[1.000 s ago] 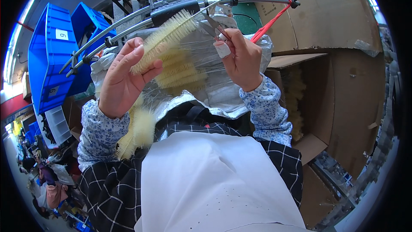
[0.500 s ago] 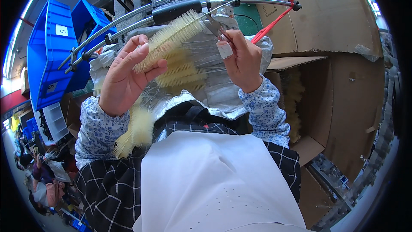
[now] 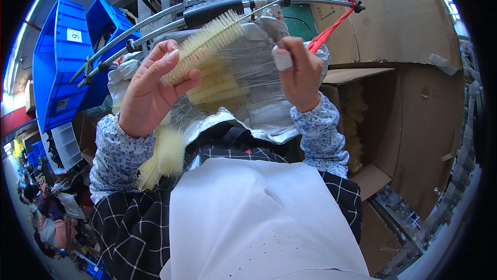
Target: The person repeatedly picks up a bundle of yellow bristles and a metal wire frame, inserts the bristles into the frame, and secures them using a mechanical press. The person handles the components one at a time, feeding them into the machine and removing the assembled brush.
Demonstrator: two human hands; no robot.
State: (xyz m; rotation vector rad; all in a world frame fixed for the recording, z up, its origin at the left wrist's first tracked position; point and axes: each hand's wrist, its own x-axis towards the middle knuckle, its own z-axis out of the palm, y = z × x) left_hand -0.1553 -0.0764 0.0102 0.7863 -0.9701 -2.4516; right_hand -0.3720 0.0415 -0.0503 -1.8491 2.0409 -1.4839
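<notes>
A pale yellow bottle brush (image 3: 212,39) with a twisted wire stem slants up to the right, ending in a small loop. My left hand (image 3: 152,80) pinches its lower bristled end between thumb and fingers. To the right, my right hand (image 3: 300,73) is closed around a pair of small scissors (image 3: 270,29), whose blades are smeared by motion and stand apart from the bristles. White tape wraps one of its fingers. Below the held brush, several more yellow brushes (image 3: 220,86) lie on a grey plastic sheet (image 3: 264,99), their wire stems pointing right.
Curved metal rails (image 3: 155,26) with a black sleeve cross above my hands, a red strap (image 3: 331,29) tied at the right end. Blue bins (image 3: 59,68) stand at the left. An open cardboard box (image 3: 383,119) with yellow brushes sits at the right. More bristles (image 3: 168,150) lie by my left forearm.
My right hand has moved a little right and down with the scissors, away from the brush's stem. The left hand and the brush are almost still.
</notes>
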